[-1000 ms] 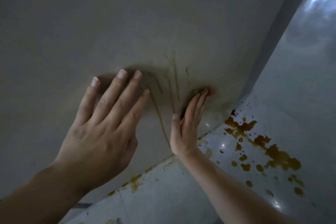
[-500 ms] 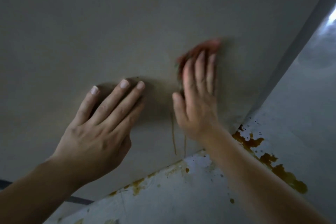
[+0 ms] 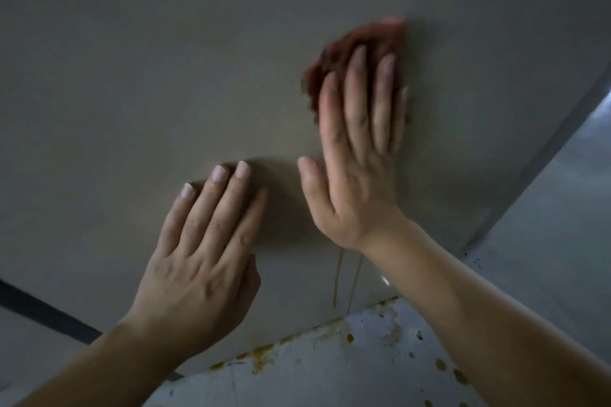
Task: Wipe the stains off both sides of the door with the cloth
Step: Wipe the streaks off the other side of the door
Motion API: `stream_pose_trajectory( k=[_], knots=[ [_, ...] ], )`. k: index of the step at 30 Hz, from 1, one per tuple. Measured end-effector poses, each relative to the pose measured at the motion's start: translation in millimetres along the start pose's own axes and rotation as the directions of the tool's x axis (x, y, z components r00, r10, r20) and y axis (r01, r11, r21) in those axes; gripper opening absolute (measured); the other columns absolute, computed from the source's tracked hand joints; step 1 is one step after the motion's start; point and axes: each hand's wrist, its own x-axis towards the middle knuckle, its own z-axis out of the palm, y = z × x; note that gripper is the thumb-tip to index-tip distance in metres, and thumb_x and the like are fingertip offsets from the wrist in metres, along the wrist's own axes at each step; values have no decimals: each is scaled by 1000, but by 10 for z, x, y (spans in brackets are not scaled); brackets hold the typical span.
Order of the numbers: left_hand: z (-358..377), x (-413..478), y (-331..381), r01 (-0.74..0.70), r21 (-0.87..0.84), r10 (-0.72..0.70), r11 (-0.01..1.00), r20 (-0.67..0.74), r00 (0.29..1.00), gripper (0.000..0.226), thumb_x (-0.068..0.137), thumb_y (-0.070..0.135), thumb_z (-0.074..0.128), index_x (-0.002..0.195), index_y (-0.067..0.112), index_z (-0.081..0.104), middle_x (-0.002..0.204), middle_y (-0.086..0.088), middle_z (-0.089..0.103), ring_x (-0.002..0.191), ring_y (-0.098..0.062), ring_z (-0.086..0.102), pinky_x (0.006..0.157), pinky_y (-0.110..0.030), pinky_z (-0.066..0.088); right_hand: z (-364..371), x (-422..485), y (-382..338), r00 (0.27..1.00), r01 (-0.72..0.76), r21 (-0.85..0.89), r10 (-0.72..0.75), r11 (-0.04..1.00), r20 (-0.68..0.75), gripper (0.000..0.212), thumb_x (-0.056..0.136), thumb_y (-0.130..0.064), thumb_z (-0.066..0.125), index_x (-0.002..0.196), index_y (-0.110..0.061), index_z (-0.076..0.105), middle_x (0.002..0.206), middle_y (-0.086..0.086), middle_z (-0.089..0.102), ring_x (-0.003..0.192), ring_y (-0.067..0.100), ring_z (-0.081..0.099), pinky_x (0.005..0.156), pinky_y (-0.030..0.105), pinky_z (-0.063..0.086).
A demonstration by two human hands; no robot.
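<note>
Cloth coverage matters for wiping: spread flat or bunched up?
Bunched: the cloth is a crumpled reddish wad beneath the fingers of the right hand.

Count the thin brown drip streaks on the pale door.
2. The left streak starts below the wrist of the right hand; the right streak runs close beside it. More may hide under that hand and the reddish cloth.

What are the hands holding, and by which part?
Nothing is gripped. The right hand presses the cloth flat against the door with straight fingers, covering its lower part; the left hand rests flat on the bare door.
</note>
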Motion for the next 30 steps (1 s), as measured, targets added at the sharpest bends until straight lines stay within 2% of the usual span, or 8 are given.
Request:
stream_pose_trajectory(
  k=[5,11,16,18,20,23,27,30],
  knots=[
    [-4,-337,-21,107,8,-107,994,29,994,80,85,24,57,155,-2,31,171,-19,9,158,-37,11,128,-52,9,48,-705,328,833,504,-177,-421,845,359,68,102,-37,44,164,-20,19,168,2,19,160,21,1,129,45,2],
    [65,-397,80,145,-32,-144,989,46,989,77,87,28,53,155,0,31,171,-18,7,158,-38,9,127,-56,9,-94,164,-70,975,210,-33,-206,977,80,65,100,-29,46,157,-8,22,166,6,19,159,29,1,127,52,1],
    [119,-428,100,84,-34,-81,996,80,993,77,87,26,55,157,2,30,172,-16,8,159,-36,9,127,-56,7,231,-1041,193,877,421,-190,-345,887,335,61,105,-37,43,161,-20,26,163,0,28,159,21,3,129,45,2],
    [166,-418,148,9,-30,-5,1000,116,993,81,84,23,59,157,2,31,171,-16,11,159,-35,11,127,-56,7,217,-1421,291,920,296,-215,-217,931,326,55,106,-36,41,159,-21,31,163,1,29,159,21,6,129,47,7],
    [229,-369,244,-73,-24,76,997,162,984,83,82,22,61,157,2,32,171,-16,14,159,-34,12,128,-56,7,207,-1421,234,980,16,-154,15,988,196,57,109,-36,34,161,-15,24,167,7,21,159,28,2,128,50,9],
    [335,-265,353,-165,6,160,986,205,966,81,84,25,57,158,3,33,171,-15,15,159,-33,10,128,-55,7,423,-1360,-3,933,-361,56,360,931,16,63,110,-35,26,160,-2,8,168,13,4,156,42,-2,127,57,9],
    [472,-206,415,-247,38,232,968,225,946,76,88,25,48,159,3,30,171,-14,15,159,-32,12,128,-54,6,791,-2282,-209,759,-651,151,636,744,137,70,109,-43,24,161,-20,-17,170,1,-23,159,33,-10,129,51,5],
    [553,-216,457,-289,75,264,954,241,934,77,89,25,46,160,4,28,172,-13,14,159,-31,11,128,-53,2,819,-2555,-226,459,-876,270,864,401,207,76,106,-51,25,154,-27,-28,164,-6,-36,156,14,-22,128,51,2]
  ],
)
